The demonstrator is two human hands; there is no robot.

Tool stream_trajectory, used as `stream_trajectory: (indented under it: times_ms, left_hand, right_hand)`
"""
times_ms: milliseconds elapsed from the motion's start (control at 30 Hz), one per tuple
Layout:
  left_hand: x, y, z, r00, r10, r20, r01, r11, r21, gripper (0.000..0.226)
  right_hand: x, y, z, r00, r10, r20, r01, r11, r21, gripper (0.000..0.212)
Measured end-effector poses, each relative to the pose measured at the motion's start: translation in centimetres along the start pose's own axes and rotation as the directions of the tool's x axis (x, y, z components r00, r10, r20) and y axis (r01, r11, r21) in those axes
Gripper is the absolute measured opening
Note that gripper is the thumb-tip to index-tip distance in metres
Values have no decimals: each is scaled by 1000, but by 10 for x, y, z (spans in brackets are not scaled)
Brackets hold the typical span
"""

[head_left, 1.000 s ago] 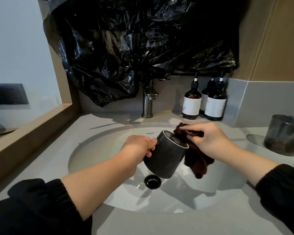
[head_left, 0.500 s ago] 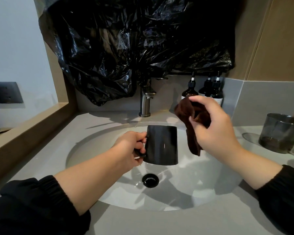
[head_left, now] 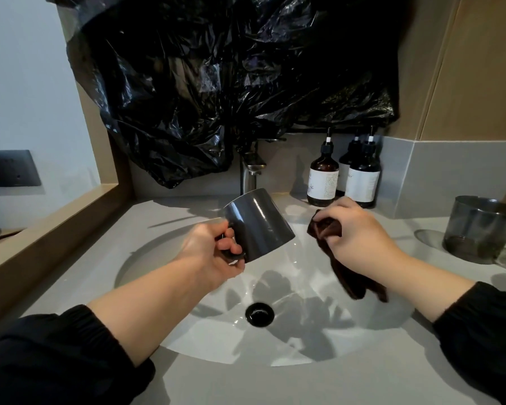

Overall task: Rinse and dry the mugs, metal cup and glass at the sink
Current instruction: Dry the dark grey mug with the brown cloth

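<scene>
Over the white sink basin (head_left: 362, 331), at about twelve o'clock from the black drain (head_left: 259, 314), I see the dark grey mug (head_left: 259, 226) held in the air and tilted, its narrower end leaning toward eleven o'clock; I cannot see its opening from here. My view shows the left hand (head_left: 213, 254) at nine o'clock of the mug, its fingers curled tight round the handle with the thumb closed over the top of it. The right hand (head_left: 359, 238) sits at three o'clock of the mug, close beside it but not touching, and its fingers and thumb are bunched together, pinching a dark brown cloth (head_left: 352, 283); part of the cloth is wadded at the fingertips and the rest hangs down below the wrist toward five o'clock, over the basin. Both forearms come in from the bottom corners in black sleeves (head_left: 56, 361). At twelve o'clock behind the mug stands the metal tap (head_left: 250, 176), partly hidden by the mug's upper end. Three brown pump bottles (head_left: 323, 182) stand at one o'clock on the grey counter (head_left: 245, 384), against the back wall. A smoky glass (head_left: 479, 229) stands upright on the counter at three o'clock, well apart from both hands. A crumpled black plastic bag (head_left: 231, 83) hangs across the wall at twelve o'clock, above the tap.
</scene>
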State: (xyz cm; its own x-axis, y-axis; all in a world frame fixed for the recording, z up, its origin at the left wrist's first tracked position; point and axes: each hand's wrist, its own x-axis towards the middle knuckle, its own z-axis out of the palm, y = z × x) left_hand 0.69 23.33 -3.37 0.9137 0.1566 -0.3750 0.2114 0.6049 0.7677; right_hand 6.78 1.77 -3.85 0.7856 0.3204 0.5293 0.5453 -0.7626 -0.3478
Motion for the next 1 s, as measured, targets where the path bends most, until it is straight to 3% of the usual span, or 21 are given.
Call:
stream_trajectory:
  times_ms: [67, 167, 267, 367, 433, 500, 567, 600, 667, 733, 867, 1000]
  left_hand:
    - [-1, -1, 0, 999, -22, 29, 22, 1000, -4, 37]
    - [-2, -2, 0, 996, -42, 81, 41, 999, 16, 35]
    - [-5, -3, 4, 991, -75, 111, 72, 997, 35, 37]
    - [-8, -5, 8, 984, -122, 128, 115, 992, 60, 36]
    - [-5, -9, 7, 980, -157, 125, 143, 983, 115, 33]
    - [0, -14, 4, 987, -136, 85, 106, 952, 286, 23]
    - [4, -16, 3, 998, 41, 38, -56, 823, 565, 11]
    - [6, -16, 2, 983, 170, 64, -164, 679, 716, 14]
    - [3, -14, 0, 895, 352, 273, -378, 275, 884, 11]
    - [0, -16, -3, 814, 331, 477, -501, -15, 865, 5]
    - [-3, -19, -6, 843, 138, 520, -512, -92, 854, 11]
    - [-6, -19, -2, 862, 74, 501, -468, -263, 844, 19]
  right_hand:
    - [-1, -7, 4, 998, -2, 66, -5, 995, 103, 33]
    - [-5, -14, 13, 961, 57, 271, -75, 995, 59, 38]
    - [-2, -17, 14, 984, 69, 162, -79, 995, 56, 19]
    - [0, -15, 10, 997, 20, 74, -16, 998, -54, 28]
    - [0, -15, 7, 995, 43, 93, -34, 995, -97, 22]
    - [3, -16, 6, 979, 117, 169, -81, 975, -209, 17]
    - [5, -15, 8, 943, 225, 244, -141, 937, -320, 16]
    - [5, -14, 8, 926, 265, 269, -163, 923, -349, 16]
    - [4, -13, 7, 895, 311, 319, -175, 904, -390, 18]
    - [5, -12, 5, 857, 346, 381, -179, 895, -410, 24]
    - [7, -14, -1, 797, 396, 456, -210, 890, -405, 30]
    - [9, -16, -6, 783, 408, 469, -240, 894, -379, 33]
